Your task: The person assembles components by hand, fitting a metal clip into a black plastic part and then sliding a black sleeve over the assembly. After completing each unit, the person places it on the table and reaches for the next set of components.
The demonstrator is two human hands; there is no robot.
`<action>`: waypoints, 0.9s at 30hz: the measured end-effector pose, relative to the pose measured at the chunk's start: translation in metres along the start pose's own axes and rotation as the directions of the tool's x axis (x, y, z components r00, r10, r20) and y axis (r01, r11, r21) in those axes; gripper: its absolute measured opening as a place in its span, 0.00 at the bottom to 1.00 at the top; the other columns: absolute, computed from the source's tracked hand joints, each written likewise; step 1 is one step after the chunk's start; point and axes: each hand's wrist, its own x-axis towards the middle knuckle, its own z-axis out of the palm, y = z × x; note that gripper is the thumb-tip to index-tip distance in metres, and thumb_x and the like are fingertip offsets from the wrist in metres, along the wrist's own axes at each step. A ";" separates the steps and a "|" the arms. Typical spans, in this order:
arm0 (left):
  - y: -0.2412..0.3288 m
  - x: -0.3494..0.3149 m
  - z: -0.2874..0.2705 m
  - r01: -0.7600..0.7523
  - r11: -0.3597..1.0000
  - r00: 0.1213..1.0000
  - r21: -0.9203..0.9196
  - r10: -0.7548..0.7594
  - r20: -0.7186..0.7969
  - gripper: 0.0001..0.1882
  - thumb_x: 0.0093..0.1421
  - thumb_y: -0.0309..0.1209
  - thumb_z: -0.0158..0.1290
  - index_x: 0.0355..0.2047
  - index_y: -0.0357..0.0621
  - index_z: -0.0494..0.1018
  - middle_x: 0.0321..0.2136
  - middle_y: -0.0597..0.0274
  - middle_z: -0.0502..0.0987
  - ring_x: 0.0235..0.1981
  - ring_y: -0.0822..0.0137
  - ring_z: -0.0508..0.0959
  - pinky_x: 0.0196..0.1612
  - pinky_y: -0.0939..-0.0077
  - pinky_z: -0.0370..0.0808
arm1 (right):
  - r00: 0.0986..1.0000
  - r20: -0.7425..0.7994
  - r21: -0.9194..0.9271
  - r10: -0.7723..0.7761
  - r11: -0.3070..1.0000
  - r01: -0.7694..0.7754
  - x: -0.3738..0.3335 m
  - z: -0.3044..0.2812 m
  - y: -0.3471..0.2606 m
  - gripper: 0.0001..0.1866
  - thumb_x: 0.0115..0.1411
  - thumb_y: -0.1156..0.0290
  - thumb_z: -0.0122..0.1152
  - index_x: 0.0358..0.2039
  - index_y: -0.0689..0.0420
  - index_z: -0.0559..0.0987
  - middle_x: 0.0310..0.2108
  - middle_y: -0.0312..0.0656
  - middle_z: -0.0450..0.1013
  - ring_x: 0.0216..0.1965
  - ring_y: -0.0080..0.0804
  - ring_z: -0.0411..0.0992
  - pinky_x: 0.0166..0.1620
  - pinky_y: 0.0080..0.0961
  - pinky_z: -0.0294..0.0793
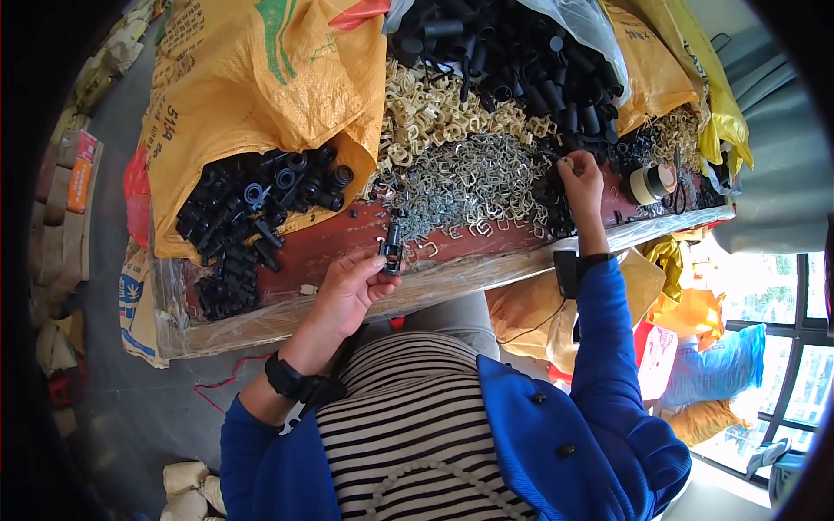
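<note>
Holding a small black plastic fitting (391, 247) upright between thumb and fingertips, the left hand (352, 286) sits just over the near edge of the red workbench (330, 247), its fingers curled closed around the part. The right hand (580, 178) reaches farther in, toward the back right of the bench, with its fingertips pinched together at the edge of a heap of silvery wire clips (465, 187); whether it has a clip between them is too small to tell. Behind that heap lies a pile of cream-coloured clips (426, 113), touching it. A yellow woven sack (261, 95) lies on the left end of the bench with its mouth open, and black plastic fittings (261, 204) spill out of it toward the left near corner. At the back, a clear plastic bag (591, 26) holds black plastic tubes (512, 56), piled against another yellow sack (647, 65) on the right. Near the right end of the bench stand a roll of tape (651, 182) and, just beside it, a pair of scissors (679, 187). A few loose clips lie scattered on the bare red surface between the 2 hands.
</note>
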 end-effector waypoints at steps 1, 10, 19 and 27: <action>0.001 -0.001 0.001 0.001 1.000 1.000 0.002 -0.001 0.005 0.12 0.53 0.28 0.43 0.35 0.32 0.66 0.29 0.54 0.72 0.25 0.73 0.73 0.27 0.87 0.72 | 0.997 0.037 0.141 0.068 0.987 -0.072 -0.004 -0.001 -0.002 0.09 0.47 0.69 0.55 0.27 0.60 0.70 0.20 0.35 0.67 0.21 0.22 0.65 0.26 0.18 0.64; 0.000 -0.007 0.000 -0.021 1.000 0.999 -0.023 0.022 0.040 0.11 0.53 0.28 0.43 0.35 0.34 0.67 0.29 0.55 0.72 0.25 0.73 0.73 0.27 0.86 0.72 | 0.861 0.505 0.625 0.064 0.661 -0.416 -0.046 0.002 -0.073 0.06 0.52 0.72 0.50 0.29 0.60 0.70 0.22 0.30 0.66 0.21 0.12 0.61 0.25 0.08 0.60; 0.004 -0.009 0.004 -0.027 1.000 0.996 0.004 0.027 0.080 0.11 0.53 0.27 0.44 0.36 0.35 0.67 0.30 0.56 0.72 0.26 0.71 0.74 0.28 0.86 0.72 | 0.573 0.781 0.605 -0.248 0.526 -0.598 -0.078 0.010 -0.175 0.07 0.52 0.73 0.50 0.31 0.63 0.70 0.26 0.34 0.67 0.24 0.18 0.64 0.28 0.12 0.65; 0.007 -0.014 0.003 0.019 1.000 0.994 -0.004 -0.019 0.108 0.12 0.52 0.26 0.45 0.38 0.36 0.66 0.31 0.58 0.72 0.29 0.67 0.74 0.30 0.85 0.72 | 0.481 0.634 0.749 -0.606 0.635 -0.187 -0.087 0.021 -0.196 0.06 0.51 0.76 0.51 0.31 0.62 0.70 0.28 0.35 0.67 0.28 0.20 0.65 0.31 0.13 0.65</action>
